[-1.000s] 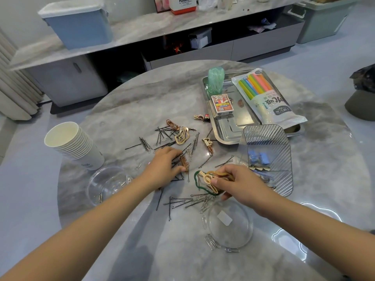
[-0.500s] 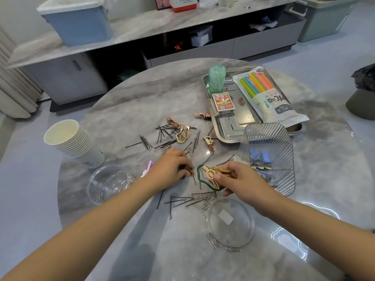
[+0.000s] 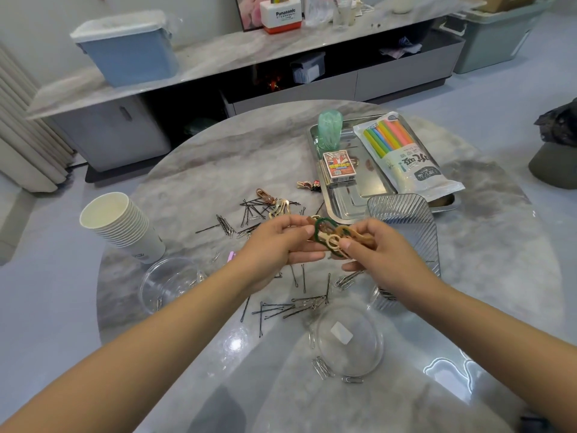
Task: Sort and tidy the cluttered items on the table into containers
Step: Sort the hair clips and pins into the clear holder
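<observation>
Two hands meet above the middle of the round marble table (image 3: 193,189), both lifted clear of its top. The right hand (image 3: 384,257) pinches a small bunch of hair clips (image 3: 335,240) — a dark green looped one, a cream one and a brown one — between thumb and curled fingers. The left hand (image 3: 274,245) has its thumb and forefinger closed on the left end of that same bunch, at the green loop, the other fingers stretched out beneath.

Under and behind the hands, black bobby pins (image 3: 281,309) lie scattered on the marble, with silver paper clips (image 3: 321,368) among them and more hair clips (image 3: 278,209) farther back. A clear round lid (image 3: 349,339) lies flat near the front edge. A ribbed clear tray (image 3: 402,220) sits just to the right of the hands; what it holds I cannot make out. A clear bowl (image 3: 170,284) stands to the left, beside a tipped stack of paper cups (image 3: 121,226).

At the back right a steel tray (image 3: 349,201) carries a pack of coloured straws (image 3: 402,157), a card box (image 3: 338,165) and a green roll (image 3: 329,128) standing upright.
</observation>
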The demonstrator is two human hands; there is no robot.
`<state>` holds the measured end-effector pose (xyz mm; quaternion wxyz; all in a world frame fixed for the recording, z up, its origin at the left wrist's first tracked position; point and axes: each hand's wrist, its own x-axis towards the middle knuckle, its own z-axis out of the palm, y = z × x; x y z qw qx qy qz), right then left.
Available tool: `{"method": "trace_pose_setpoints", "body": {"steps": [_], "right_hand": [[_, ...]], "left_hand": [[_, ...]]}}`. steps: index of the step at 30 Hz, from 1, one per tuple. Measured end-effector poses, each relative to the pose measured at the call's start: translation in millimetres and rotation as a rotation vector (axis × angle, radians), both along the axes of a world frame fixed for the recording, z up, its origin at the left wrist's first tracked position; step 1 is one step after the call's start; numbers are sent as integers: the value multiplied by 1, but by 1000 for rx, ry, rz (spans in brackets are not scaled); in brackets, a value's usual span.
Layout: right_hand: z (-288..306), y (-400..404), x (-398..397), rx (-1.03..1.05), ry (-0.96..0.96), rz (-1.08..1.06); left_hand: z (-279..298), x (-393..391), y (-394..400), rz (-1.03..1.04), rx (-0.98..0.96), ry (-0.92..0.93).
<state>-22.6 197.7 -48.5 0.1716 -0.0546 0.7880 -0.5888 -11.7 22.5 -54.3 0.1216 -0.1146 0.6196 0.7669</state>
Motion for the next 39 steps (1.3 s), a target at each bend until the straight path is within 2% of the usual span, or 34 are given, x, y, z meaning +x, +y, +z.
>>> {"method": "trace_pose_setpoints", "body": {"steps": [3, 7, 11, 14, 20, 24, 28, 31, 34, 39], "right_hand": [[8, 13, -8, 38, 58, -18], [18, 31, -16, 140, 69, 4], [35, 59, -24, 466, 189, 146], [37, 75, -30, 629, 228, 170], [25, 86, -38, 767, 349, 182], [11, 84, -42, 712, 418, 209], [13, 86, -43, 737, 511, 170], [17, 90, -44, 775, 503, 100], [17, 83, -39, 771, 500, 132], [22, 60, -33, 586, 538, 146]], "left_hand": [[10, -3, 12, -31, -15, 23], [16, -10, 32, -82, -178, 56], [11, -16, 58, -113, -471, 170], [8, -20, 75, -125, -564, 257], [6, -23, 93, -126, -941, 459], [0, -23, 94, -151, -1086, 492], [-1, -23, 94, -145, -1078, 490], [0, -24, 94, -147, -1054, 478], [-2, -24, 92, -125, -1003, 478], [-4, -23, 79, -59, -923, 444]]}}
